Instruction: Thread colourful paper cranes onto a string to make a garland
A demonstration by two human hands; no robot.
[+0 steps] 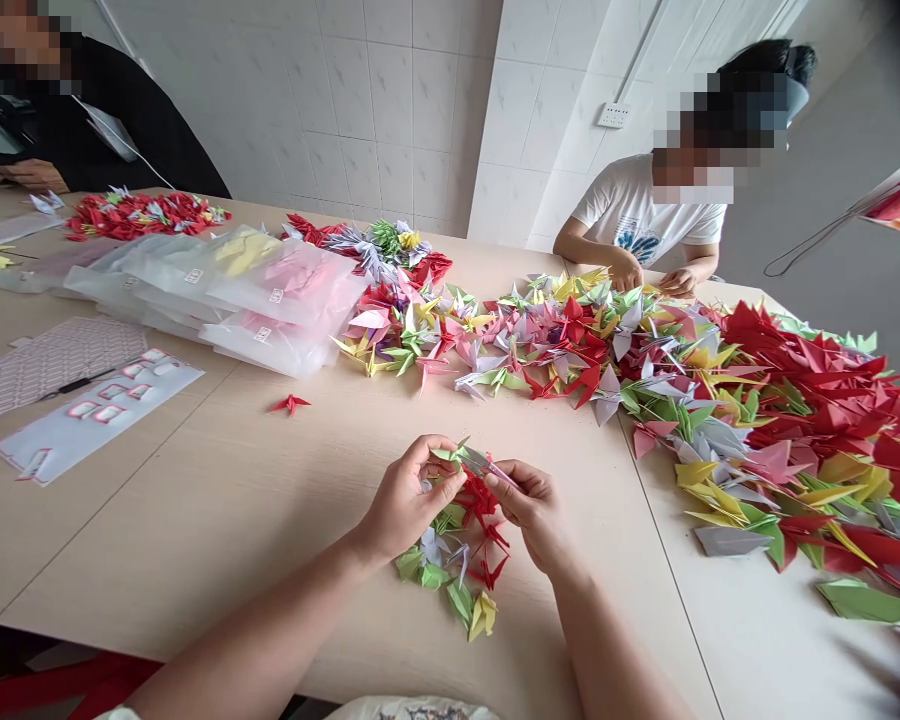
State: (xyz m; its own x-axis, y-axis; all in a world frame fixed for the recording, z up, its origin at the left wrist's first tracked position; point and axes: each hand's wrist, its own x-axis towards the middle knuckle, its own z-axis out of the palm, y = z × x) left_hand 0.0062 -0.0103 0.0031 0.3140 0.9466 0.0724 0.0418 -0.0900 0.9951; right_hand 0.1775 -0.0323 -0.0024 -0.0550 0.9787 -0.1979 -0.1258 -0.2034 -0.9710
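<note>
My left hand [409, 500] and my right hand [532, 505] meet over the wooden table [255, 490]. Both pinch a small folded paper crane [471, 460] of green and pink paper held between their fingertips. Under and just behind the hands lies a small cluster of finished cranes [461, 560] in red, green, white and yellow. A single red crane [290, 403] sits alone on the table further left.
A long heap of coloured paper cranes [645, 360] runs across the table to the right edge. Clear plastic bags [232, 290] and printed sheets [97, 410] lie at the left. One person in white sits at the far right [649, 220], another in black at the far left [105, 120].
</note>
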